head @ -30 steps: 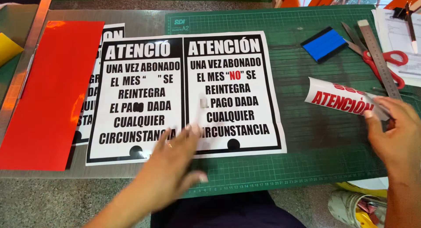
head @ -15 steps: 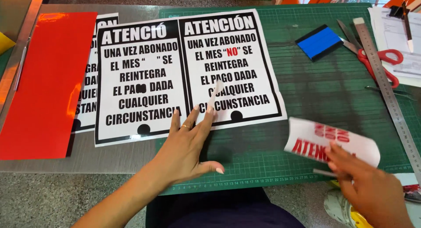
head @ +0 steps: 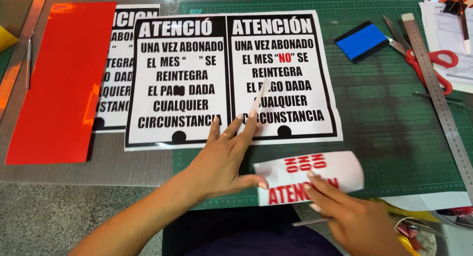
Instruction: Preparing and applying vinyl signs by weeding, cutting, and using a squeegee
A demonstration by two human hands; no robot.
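Pressing down with its fingertips, the right hand (head: 357, 221) lay nearest the camera, its fingers stretched flat on a curled white sticker sheet with red lettering (head: 309, 177) at the near edge of the green gridded cutting mat (head: 389, 137); it pinned the sheet rather than gripped it, and a thin grey tool (head: 310, 221) ran under the palm, though whether the hand clasped it could not be told. Just left, the left hand (head: 221, 160) was spread open, palm down, its thumb tip touching the curled sheet's left edge. Its fingertips reached the lower border of the right black-and-white printed poster (head: 281, 73), where a small white strip (head: 258, 96) stood up from the paper by the middle finger. Touching that poster on the left lay a second, similar poster (head: 180, 83), with a third one (head: 118, 64) partly hidden beneath it. Farther left, a long red glossy vinyl sheet (head: 61, 83) lay on the grey metal table (head: 128, 165). At the far right rested a blue rectangular squeegee (head: 362, 40), red-handled scissors (head: 431, 64) and a long steel ruler (head: 436, 98).
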